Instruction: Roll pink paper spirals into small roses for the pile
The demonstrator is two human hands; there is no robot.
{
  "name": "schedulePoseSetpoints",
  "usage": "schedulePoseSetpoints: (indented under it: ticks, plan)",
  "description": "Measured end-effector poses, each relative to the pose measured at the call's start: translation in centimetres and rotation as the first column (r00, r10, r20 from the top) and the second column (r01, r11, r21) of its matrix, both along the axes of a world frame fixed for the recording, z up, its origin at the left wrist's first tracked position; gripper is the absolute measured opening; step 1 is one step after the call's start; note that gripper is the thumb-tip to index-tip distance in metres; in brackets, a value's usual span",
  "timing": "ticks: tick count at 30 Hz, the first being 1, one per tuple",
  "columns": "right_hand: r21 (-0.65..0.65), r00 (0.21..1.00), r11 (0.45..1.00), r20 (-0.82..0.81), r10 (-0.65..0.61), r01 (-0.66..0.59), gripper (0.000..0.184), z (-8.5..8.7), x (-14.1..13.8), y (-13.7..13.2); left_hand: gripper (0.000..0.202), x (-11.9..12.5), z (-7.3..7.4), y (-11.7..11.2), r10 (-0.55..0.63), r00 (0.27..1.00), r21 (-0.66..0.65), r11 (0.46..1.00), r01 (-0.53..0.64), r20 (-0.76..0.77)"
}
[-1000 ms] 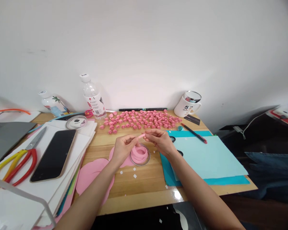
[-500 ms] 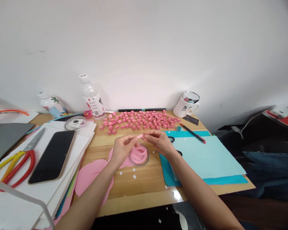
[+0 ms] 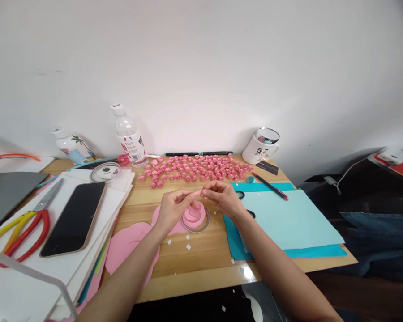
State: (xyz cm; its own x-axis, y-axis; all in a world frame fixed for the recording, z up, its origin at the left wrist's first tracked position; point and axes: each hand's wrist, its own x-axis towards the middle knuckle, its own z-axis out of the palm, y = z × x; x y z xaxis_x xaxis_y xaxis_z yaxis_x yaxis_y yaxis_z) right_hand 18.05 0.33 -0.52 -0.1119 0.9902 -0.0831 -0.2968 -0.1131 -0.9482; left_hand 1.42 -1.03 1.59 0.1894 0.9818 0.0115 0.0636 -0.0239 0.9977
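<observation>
Between my two hands a narrow pink paper strip is held above the table. My left hand pinches one end between thumb and fingers. At the other end, the fingertips of my right hand are closed on it; part of the strip is hidden there. Just below the hands, a pink paper spiral lies by a clear round ring. Flat pink paper shapes rest under and beside my left forearm. Many small rolled pink paper roses are spread behind the hands.
Left are a phone, scissors and white sheets. A bottle and a mug stand along the wall. Right, light blue paper lies with a red-black pen. White paper bits dot the table.
The paper spiral under the hands has shifted and looks more tightly gathered. Both hands stay almost in place, still pinching the strip.
</observation>
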Motion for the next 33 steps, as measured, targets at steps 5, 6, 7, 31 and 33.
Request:
schedulePoseSetpoints:
  ticks: [5, 6, 7, 31, 33]
  plan:
    - [-0.015, 0.999, 0.999, -0.029, -0.032, 0.032, 0.020, -0.17, -0.12, 0.06, 0.024, 0.07, -0.05, 0.01, -0.010, 1.000, 0.001, 1.000, 0.010, 0.007]
    - [-0.023, 0.999, 0.999, -0.036, -0.032, 0.031, 0.020, -0.24, -0.09, 0.09, 0.025, 0.05, -0.02, 0.02, -0.008, 1.000, -0.003, 1.000, 0.008, 0.010]
    - [-0.030, 0.999, 0.999, -0.042, -0.027, 0.026, 0.020, -0.31, -0.05, 0.12, 0.025, 0.03, 0.03, 0.03, -0.004, 1.000, -0.007, 1.000, 0.004, 0.014]
    - [-0.001, 0.989, 1.000, -0.144, -0.020, 0.020, 0.016, 0.05, 0.05, 0.04, 0.021, -0.22, 0.15, -0.35, -0.201, 0.953, 0.025, 0.979, 0.200, 0.225]
    - [-0.008, 0.989, 1.000, -0.147, -0.008, 0.007, 0.015, 0.05, 0.14, 0.07, 0.028, -0.28, 0.16, -0.22, -0.188, 0.954, -0.004, 0.981, 0.194, 0.233]
